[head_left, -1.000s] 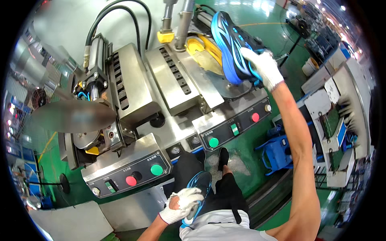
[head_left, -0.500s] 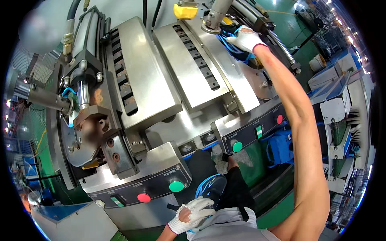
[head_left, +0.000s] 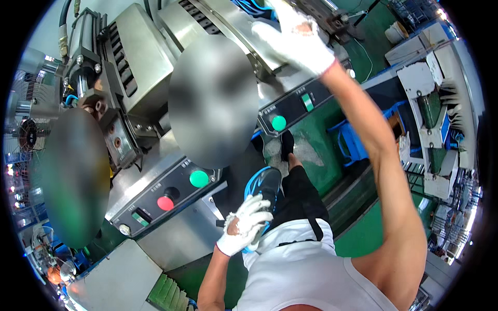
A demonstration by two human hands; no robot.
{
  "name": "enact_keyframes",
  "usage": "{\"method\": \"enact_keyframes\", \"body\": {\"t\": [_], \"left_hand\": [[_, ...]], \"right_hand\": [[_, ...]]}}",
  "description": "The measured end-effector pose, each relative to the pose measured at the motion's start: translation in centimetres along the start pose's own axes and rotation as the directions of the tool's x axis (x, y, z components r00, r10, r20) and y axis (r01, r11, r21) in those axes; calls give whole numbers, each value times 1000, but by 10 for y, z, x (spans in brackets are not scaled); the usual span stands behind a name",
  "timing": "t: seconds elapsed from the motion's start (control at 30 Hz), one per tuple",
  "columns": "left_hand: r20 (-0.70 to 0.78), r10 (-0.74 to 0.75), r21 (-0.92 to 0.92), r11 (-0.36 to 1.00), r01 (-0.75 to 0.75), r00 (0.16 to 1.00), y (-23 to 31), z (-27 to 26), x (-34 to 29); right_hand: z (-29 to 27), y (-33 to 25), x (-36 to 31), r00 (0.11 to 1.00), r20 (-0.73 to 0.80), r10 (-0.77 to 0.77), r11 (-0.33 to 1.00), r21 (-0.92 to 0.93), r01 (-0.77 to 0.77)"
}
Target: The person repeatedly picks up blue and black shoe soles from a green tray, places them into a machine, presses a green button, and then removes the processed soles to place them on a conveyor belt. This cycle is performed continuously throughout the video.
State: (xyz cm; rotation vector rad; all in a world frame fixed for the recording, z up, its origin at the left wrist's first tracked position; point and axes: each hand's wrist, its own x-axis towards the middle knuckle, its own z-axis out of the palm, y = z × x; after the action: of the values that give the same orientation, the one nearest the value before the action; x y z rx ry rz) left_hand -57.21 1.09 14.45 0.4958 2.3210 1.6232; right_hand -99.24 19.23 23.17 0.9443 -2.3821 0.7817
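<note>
My left hand [head_left: 246,222], in a white knitted glove with a torn patch at the back, is closed round a dark shoe with blue trim [head_left: 263,187] held against my lap. My right hand [head_left: 298,41], also gloved in white, reaches far up to the right side of the metal machine [head_left: 145,57]. Its fingers are spread apart, slightly smeared by motion. Close to its fingers, a black shoe with bright blue stripes [head_left: 252,7] sits on the machine and is partly cut off by the upper edge.
Along the machine's front run panels with green buttons [head_left: 199,179] and a red button [head_left: 165,202]. Two blurred ovals hide parts of the machine. A blue stool [head_left: 351,142] stands on the green floor to the right, near a white rack [head_left: 423,78].
My right hand has come off the striped shoe and drawn back toward me. The view has shifted, moving the machine up and left. My left hand still grips its shoe.
</note>
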Motion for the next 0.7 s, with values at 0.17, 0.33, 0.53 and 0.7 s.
{"method": "enact_keyframes", "body": {"t": [0.17,0.33,0.53,0.7], "left_hand": [[-30,19,-8,1000,-20,999,2,16,2],[-54,2,67,998,2,999,22,27,15],[-434,-90,-125,991,39,896,36,62,32],[-487,152,85,988,-127,860,95,97,98]], "right_hand": [[15,-86,-164,996,83,-34,992,123,24],[47,-58,-228,966,230,118,991,-86,-101],[-84,-111,-328,855,276,440,818,269,-508],[-160,-177,-423,763,408,500,681,358,-638]]}}
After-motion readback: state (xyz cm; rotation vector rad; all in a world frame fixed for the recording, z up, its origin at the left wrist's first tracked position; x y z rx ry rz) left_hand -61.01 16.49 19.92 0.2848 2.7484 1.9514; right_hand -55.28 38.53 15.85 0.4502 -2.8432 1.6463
